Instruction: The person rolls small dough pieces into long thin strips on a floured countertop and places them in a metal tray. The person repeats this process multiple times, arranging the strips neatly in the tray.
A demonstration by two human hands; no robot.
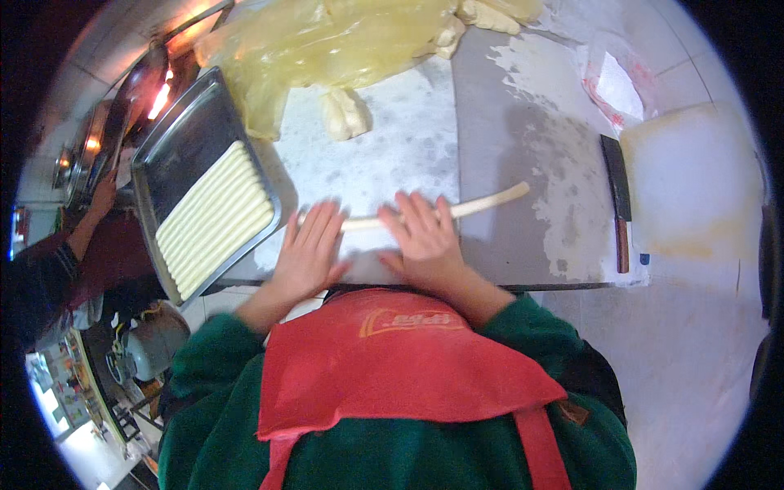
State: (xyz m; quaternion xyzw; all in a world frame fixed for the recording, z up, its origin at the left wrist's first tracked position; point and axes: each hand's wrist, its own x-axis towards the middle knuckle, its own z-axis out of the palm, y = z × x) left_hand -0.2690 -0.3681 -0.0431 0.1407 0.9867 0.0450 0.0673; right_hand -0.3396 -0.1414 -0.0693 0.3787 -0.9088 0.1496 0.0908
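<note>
A long thin rope of dough (492, 199) lies across the worktop in front of me, and its right end reaches well past my hands. My left hand (310, 249) is laid flat over the rope's left end, fingers stretched out and slightly blurred. Flat on the middle of the rope rests my right hand (426, 238), its fingers spread. A short bare stretch of dough shows between the two hands. To the left, a dark metal tray (184, 145) holds several pale dough strips (216, 219) side by side. A small dough lump (345, 114) sits farther back.
Yellow plastic sheeting (351, 41) covers more dough at the back. A cleaver (618, 196) lies at right beside a whitish board (694, 180), below an open bag of white powder (618, 86). Another person's arm (90, 216) reaches toward a wok (147, 77) near flames at far left.
</note>
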